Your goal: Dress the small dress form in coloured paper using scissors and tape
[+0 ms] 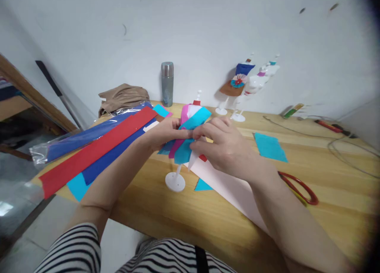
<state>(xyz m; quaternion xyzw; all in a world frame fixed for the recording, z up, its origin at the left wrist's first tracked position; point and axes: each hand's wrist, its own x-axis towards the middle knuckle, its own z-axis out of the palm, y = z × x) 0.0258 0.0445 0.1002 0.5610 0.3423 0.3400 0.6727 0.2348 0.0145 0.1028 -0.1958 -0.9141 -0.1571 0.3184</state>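
Observation:
A small white dress form stands on a round base (pixel 175 181), wrapped in crossed turquoise (pixel 199 117) and magenta paper strips, with a red band (pixel 196 103) at its neck. My left hand (pixel 166 133) grips the form's left side, its thumb stretched across the waist over the paper. On the other side, my right hand (pixel 221 142) pinches at the waist, thumb and index finger together on the turquoise strip. A pale pointed flap (pixel 194 157) hangs beneath the right fingertips. The exact contact between the fingertips is partly hidden.
Red (pixel 101 146) and blue paper strips lie at left beside a brown cloth (pixel 124 98). A thermos (pixel 167 85) and dressed small forms (pixel 242 81) stand by the wall. Pale pink paper (pixel 231 190), a turquoise piece (pixel 270 147), red-handled scissors (pixel 305 192) and a cable are at right.

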